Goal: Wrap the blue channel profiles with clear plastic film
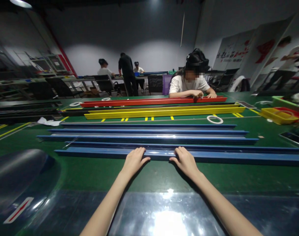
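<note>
A long blue U-shaped channel point(95, 152) lies lengthwise across the table in front of me. My left hand point(135, 160) grips its near wall just left of the middle, fingers over the top and thumb on the near side. Further right along that wall, my right hand point(185, 160) holds it the same way, its thumb pointing toward the left one. The fingertips are partly hidden inside the channel. Just beyond lie more blue channels point(208, 141), parallel to this one. A glossy clear plastic sheet point(129, 209) spreads beneath my forearms.
Yellow channels point(164, 113) and a red channel point(149, 102) lie farther back. A co-worker point(188, 86) leans over the red one. White tape rings point(214, 119), a yellow tray point(274, 116) and a phone point(294, 139) are rightward. Rolled plastic film point(18, 173) sits at left.
</note>
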A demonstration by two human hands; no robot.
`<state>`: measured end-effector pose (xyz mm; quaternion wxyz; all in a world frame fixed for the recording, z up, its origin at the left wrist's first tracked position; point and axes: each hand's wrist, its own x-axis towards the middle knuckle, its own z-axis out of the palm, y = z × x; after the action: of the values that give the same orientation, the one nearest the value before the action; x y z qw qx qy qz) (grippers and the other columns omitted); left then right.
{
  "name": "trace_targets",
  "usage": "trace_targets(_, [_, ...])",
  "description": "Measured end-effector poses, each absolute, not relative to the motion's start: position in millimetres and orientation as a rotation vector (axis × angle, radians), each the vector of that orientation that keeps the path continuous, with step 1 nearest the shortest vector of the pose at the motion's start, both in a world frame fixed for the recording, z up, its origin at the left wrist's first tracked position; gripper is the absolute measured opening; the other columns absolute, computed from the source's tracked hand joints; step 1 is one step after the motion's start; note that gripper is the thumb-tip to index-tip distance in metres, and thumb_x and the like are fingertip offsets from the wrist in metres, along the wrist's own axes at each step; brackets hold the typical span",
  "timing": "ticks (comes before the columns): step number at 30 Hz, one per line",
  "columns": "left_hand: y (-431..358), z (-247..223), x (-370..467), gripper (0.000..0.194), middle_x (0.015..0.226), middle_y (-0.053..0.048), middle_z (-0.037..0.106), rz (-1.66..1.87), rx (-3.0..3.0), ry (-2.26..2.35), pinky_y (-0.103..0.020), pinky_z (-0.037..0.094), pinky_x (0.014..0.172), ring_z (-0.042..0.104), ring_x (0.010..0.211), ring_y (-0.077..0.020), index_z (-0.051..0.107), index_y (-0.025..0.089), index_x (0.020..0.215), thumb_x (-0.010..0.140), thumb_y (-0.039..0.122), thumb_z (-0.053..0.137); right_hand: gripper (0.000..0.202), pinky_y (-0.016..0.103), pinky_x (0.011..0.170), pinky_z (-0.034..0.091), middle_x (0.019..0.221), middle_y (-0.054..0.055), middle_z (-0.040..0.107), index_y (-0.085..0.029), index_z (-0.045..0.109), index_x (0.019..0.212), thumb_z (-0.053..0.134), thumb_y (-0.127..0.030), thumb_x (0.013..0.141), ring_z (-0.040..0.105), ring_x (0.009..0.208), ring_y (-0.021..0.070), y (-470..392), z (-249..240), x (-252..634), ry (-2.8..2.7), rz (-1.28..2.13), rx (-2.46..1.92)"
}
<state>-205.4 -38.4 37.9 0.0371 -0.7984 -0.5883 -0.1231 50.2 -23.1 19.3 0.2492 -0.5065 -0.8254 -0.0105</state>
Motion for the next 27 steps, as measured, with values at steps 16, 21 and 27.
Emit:
trace_targets(16, [-39.7,29.4,-219.0,0.035,0.092,-0.007,0.066,-0.386,-2.384,-1.663,-0.031,0.039,0.077,0.059,0.088,-0.0200,0.060,0.018,0.093,0.088,0.047,0.042,0.021,0.028,0.067,0.035,0.078,0.004,0.054,-0.019,0.049,0.078,0.052,-0.039,0.085,0.048,0.077,0.0188,-25.6,16.8,49.9,-2.222,-0.043,-1.359])
trace_targets(21, [-38.6,28.5,-219.2,0.035,0.085,-0.007,0.067,-0.395,-2.380,-1.681,-0.030,0.039,0.075,0.060,0.084,-0.0199,0.062,0.017,0.088,0.087,0.048,0.044,0.022,0.027,0.066,0.034,0.077,0.002,0.054,-0.019,0.049,0.077,0.054,-0.039,0.084,0.047,0.076,0.0178,-25.1,15.8,50.0,-2.215,-0.064,-1.347])
trace_targets(27, [-37.1,27.6,-219.9,0.037,0.082,-0.006,0.067,-0.388,-2.362,-1.679,-0.030,0.039,0.073,0.060,0.082,-0.0196,0.061,0.018,0.085,0.086,0.050,0.044,0.023,0.027,0.065,0.035,0.076,0.002,0.054,-0.019,0.049,0.076,0.056,-0.040,0.082,0.047,0.075,0.0179,-23.7,14.0,49.6,-2.204,-0.100,-1.335])
